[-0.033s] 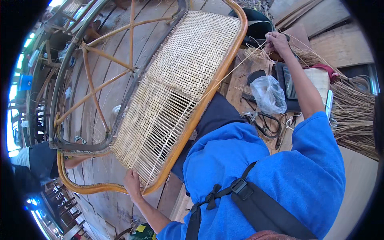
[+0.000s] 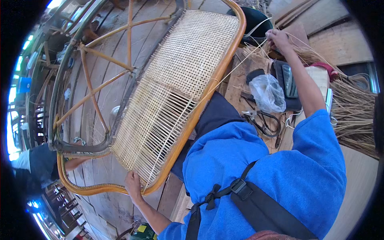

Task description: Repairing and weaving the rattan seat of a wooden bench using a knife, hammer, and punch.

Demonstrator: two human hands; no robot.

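A chair frame of varnished wood (image 2: 226, 66) lies tilted across my lap, with a woven cane panel (image 2: 200, 44) inside it. The panel's upper part is densely woven; lower down, pale parallel strands (image 2: 165, 132) have open gaps between them. Raised at the upper right, my right hand (image 2: 279, 40) is closed in a pinch on a cane strand (image 2: 236, 69). That strand stretches down to the frame's near edge and along it. My left hand (image 2: 133, 183) is closed at the panel's lower corner, beside the wooden rail; what its fingers hold is hidden.
Right of the frame lie a clear plastic bag (image 2: 267, 94), a black case (image 2: 289, 86), cutters (image 2: 266, 124) and bundled cane strands (image 2: 354, 112). Behind my right hand stands a dark green bucket (image 2: 256, 24). Another person (image 2: 42, 164) is at the far left, beside the frame's curved legs.
The whole view has shifted slightly. My right hand is a little higher, and a loose strand end beside it now sticks upward. My left hand stays at the panel's corner.
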